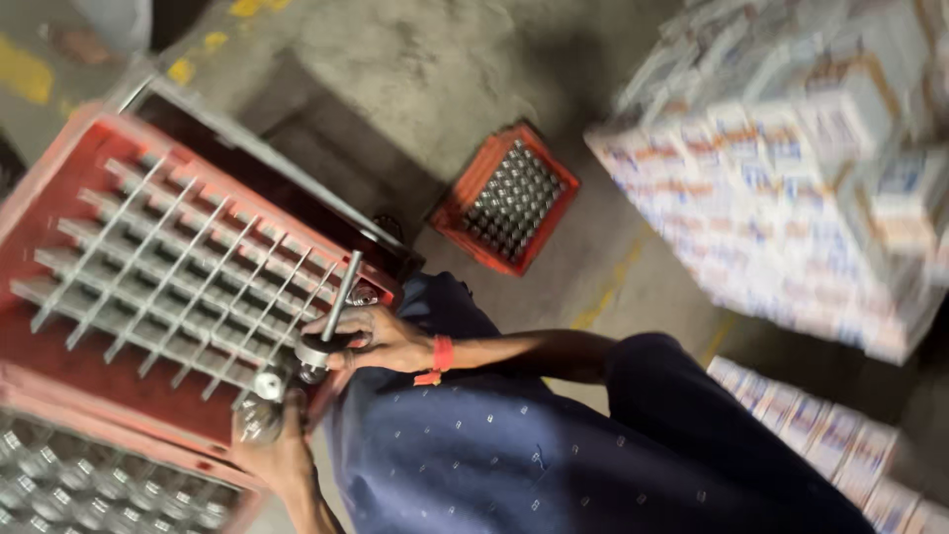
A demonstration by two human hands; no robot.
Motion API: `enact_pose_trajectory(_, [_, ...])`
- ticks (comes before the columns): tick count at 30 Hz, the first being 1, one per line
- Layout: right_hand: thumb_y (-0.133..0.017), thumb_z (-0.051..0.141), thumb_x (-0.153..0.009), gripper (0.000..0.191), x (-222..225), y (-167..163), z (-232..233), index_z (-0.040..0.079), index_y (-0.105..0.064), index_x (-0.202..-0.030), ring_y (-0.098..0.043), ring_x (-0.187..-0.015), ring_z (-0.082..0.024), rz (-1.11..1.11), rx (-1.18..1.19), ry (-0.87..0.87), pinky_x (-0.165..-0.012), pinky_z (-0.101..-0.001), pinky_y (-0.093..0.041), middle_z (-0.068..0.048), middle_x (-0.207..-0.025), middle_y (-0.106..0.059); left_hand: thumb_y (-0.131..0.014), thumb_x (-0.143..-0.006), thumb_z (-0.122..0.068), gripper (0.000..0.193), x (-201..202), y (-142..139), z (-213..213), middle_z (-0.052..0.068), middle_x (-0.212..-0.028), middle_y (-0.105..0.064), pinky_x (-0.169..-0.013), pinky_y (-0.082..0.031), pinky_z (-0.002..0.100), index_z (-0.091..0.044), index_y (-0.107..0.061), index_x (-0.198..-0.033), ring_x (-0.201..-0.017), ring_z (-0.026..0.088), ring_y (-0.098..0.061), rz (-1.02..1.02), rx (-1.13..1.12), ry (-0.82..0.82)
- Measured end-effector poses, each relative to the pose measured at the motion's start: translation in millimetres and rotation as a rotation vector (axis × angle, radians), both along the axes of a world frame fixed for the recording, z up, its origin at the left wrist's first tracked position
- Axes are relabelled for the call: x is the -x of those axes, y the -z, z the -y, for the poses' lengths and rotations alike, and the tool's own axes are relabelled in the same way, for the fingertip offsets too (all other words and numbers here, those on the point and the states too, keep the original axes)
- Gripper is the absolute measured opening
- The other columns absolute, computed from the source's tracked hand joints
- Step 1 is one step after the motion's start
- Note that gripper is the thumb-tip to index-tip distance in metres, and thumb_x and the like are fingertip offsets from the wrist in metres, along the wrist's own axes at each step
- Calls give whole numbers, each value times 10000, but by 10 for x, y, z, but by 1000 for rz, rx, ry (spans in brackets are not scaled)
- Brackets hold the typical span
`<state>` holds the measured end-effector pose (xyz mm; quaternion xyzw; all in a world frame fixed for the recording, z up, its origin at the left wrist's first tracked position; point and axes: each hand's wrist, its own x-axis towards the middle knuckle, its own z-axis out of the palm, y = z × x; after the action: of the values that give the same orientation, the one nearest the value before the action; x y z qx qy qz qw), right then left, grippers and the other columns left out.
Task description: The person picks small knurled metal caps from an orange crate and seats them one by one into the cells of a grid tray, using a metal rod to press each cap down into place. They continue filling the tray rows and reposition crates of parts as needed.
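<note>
Right hand (pixel 371 341) fingers curled around a metal rod (pixel 339 292) at the corner of the red crate (pixel 69 158). Left hand (pixel 272 445) grips a small bottle (pixel 265 388) below. Second bottle crate (pixel 509 198) on floor; stacked cartons (pixel 791 168) nearby.

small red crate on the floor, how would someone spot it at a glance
Start at the tall stack of white cartons on the right and look left across the bare concrete floor. The small red crate stands there alone, full of shiny round tops, unlike the big red crate with its empty grey dividers.
</note>
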<state>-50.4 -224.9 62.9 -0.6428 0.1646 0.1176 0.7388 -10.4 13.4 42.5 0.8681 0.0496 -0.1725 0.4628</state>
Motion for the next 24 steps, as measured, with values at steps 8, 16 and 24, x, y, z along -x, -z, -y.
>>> enact_pose_trajectory(8, [-792, 166, -966, 599, -173, -399, 570, -35, -553, -1477, -610, -1282, -164, 89, -318, -125, -1110, -331, -509, -99, -1410, -636, -811, -819, -136, 311, 212, -395, 1012, 178, -927, -757, -748, -563, 401, -24, -698, -1086, -824, 301, -740, 29, 4, -37])
enact_pose_trajectory(16, [-797, 129, -927, 585, -250, -250, 1063, -24, -559, -1439, -612, -1256, -159, 19, -237, -324, -1084, -343, -518, -95, -1423, -624, -822, -781, -235, 347, 364, -398, 1632, 202, -859, -738, -720, -553, 485, -88, -713, -1076, -832, 401, -727, -151, -48, -120])
enact_pose_trajectory(24, [-811, 133, -905, 553, -233, -185, 1312, -8, -605, -1398, -626, -1267, -167, 72, -36, -532, -1109, -348, -510, -111, -1388, -669, -864, -685, -249, 417, 483, -294, 1703, 211, -902, -749, -778, -548, 500, -104, -733, -1053, -878, 412, -714, -135, -125, -50])
